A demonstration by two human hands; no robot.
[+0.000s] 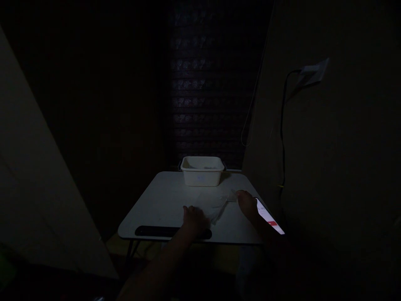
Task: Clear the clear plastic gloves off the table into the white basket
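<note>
A crumpled, clear plastic bag [220, 209] lies low over the white folding table, between my two hands. My right hand [246, 203] is closed on the bag's right end, near the table's right edge. At the bag's left end is my left hand [194, 218], near the front edge; it is dark and smeared, so its grip cannot be made out. Beyond both hands, a white plastic tub [202, 177] stands at the back of the table, with pale contents just showing inside its rim.
The white folding table [156, 205] has a dark slot [156, 231] along its front. A phone with a lit screen [268, 218] is by the right edge, partly behind my right forearm. A black cable [282, 125] hangs from a wall socket [313, 73]. The room is very dark.
</note>
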